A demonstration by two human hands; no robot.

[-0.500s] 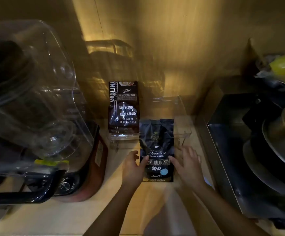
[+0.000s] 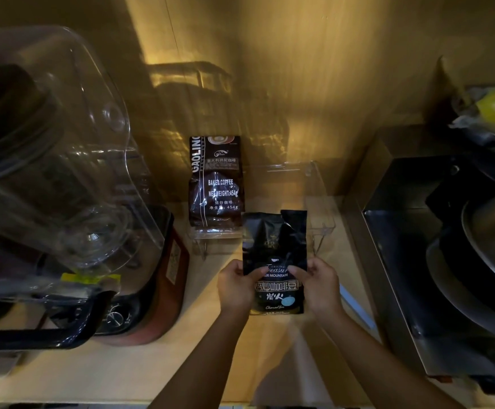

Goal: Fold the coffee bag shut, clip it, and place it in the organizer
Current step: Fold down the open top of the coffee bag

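Note:
A dark blue coffee bag (image 2: pixel 274 243) with pale lettering stands upright on the wooden counter, its top edge open and uneven. My left hand (image 2: pixel 236 286) grips its left side with the thumb on the front. My right hand (image 2: pixel 318 286) grips its right side the same way. Just behind the bag is a clear plastic organizer (image 2: pixel 320 228). A brown coffee bag (image 2: pixel 215 184) stands in the organizer's left part. I see no clip.
A large blender (image 2: pixel 63 187) with a clear cover and red-brown base fills the left. A metal dish rack (image 2: pixel 417 261) with pans and plates stands at the right, a yellow object above it. A wooden wall backs the counter.
Both hands have closed on the sides of the blue bag, thumbs onto its front. The bag's top now looks more open and creased.

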